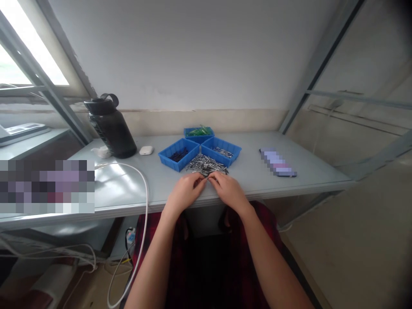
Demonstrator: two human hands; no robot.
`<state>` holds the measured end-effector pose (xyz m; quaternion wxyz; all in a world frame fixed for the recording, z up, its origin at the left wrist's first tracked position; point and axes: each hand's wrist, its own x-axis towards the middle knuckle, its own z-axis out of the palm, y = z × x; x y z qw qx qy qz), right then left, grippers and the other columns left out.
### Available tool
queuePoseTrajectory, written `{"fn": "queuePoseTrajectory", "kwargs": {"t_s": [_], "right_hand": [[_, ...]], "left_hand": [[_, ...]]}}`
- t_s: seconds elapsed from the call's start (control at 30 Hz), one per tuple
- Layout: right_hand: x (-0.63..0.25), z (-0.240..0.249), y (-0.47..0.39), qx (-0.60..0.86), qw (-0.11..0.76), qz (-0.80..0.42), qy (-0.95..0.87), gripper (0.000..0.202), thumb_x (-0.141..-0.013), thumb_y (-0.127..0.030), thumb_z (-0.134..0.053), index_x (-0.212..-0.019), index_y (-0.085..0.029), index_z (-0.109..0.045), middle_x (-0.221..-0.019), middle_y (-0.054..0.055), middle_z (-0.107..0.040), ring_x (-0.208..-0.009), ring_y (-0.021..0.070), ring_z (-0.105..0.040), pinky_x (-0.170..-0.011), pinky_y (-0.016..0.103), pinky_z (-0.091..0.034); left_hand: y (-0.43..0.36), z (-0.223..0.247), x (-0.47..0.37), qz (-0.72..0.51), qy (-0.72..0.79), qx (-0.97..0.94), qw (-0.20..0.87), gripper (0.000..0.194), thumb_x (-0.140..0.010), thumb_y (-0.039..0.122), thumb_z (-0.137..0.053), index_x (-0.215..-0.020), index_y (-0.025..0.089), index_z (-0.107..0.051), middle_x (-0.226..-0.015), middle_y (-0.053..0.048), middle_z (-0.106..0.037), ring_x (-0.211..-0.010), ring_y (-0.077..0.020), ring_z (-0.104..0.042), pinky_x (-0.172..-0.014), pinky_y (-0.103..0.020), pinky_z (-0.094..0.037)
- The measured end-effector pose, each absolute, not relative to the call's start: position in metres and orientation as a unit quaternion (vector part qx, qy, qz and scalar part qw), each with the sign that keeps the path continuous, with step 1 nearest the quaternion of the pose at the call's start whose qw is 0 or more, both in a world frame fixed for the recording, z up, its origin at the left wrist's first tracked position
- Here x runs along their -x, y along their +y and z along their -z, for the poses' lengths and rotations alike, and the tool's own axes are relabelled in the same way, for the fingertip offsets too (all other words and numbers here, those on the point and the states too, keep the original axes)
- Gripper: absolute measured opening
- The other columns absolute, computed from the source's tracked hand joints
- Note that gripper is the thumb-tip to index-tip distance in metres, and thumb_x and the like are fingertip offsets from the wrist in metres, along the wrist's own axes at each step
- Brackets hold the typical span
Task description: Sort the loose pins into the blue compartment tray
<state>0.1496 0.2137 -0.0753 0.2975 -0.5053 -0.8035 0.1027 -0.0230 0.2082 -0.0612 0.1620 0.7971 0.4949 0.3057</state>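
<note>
My left hand [187, 189] and my right hand [227, 188] meet at the near side of a loose pile of thin metal pieces [207, 163] by the table's front edge. Fingers and thumb of each hand are pinched together, tips nearly touching; what they hold is too small to make out. Behind the pile, a left blue tray [168, 163] contains dark small pieces, and a right blue tray [230, 161] contains silvery thin pieces. A third blue tray [199, 139] at the back contains green pieces [200, 131].
A dark bottle [113, 131] and a white earphone case [146, 150] stand at the left. A phone [278, 164] lies at the right. One white cable [146, 197] runs over the front edge of the table [309, 169]. Metal posts flank the table.
</note>
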Motion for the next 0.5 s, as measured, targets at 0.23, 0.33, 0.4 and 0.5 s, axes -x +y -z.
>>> {"fn": "queuePoseTrajectory", "kwargs": {"t_s": [0.23, 0.33, 0.4, 0.5], "right_hand": [[-0.1493, 0.0751, 0.2129, 0.505, 0.310, -0.133, -0.795, 0.022, -0.095, -0.031, -0.043, -0.111, -0.024, -0.056, -0.104, 0.003, -0.068, -0.095, 0.0195, -0.063, -0.079, 0.030, -0.043], [-0.1493, 0.0756, 0.2133, 0.502, 0.311, -0.121, -0.798, 0.025, -0.096, -0.032, -0.041, -0.115, -0.024, -0.055, -0.110, 0.004, -0.067, -0.100, 0.0198, -0.061, -0.082, 0.030, -0.043], [-0.1496, 0.0759, 0.2134, 0.495, 0.307, -0.108, -0.806, 0.025, -0.097, -0.030, -0.039, -0.111, -0.024, -0.058, -0.110, 0.004, -0.066, -0.100, 0.0195, -0.061, -0.082, 0.030, -0.043], [-0.1497, 0.0760, 0.2132, 0.492, 0.299, -0.101, -0.811, 0.022, -0.097, -0.029, -0.039, -0.103, -0.023, -0.060, -0.103, 0.004, -0.067, -0.093, 0.0186, -0.062, -0.079, 0.029, -0.043]], "left_hand": [[0.2106, 0.0624, 0.0232, -0.318, 0.504, -0.784, 0.173, 0.020, -0.090, 0.027, -0.043, -0.084, 0.021, -0.061, -0.085, -0.002, -0.067, -0.078, -0.0187, -0.061, -0.072, -0.028, -0.043], [0.2111, 0.0634, 0.0233, -0.322, 0.499, -0.785, 0.177, 0.020, -0.090, 0.026, -0.042, -0.086, 0.021, -0.061, -0.086, -0.003, -0.068, -0.080, -0.0194, -0.062, -0.074, -0.029, -0.044], [0.2109, 0.0635, 0.0236, -0.322, 0.493, -0.789, 0.177, 0.020, -0.090, 0.027, -0.042, -0.086, 0.021, -0.061, -0.087, -0.003, -0.069, -0.081, -0.0198, -0.062, -0.074, -0.029, -0.044], [0.2105, 0.0626, 0.0236, -0.321, 0.499, -0.783, 0.184, 0.019, -0.089, 0.027, -0.043, -0.089, 0.022, -0.061, -0.087, -0.003, -0.069, -0.082, -0.0201, -0.063, -0.074, -0.029, -0.045]]}}
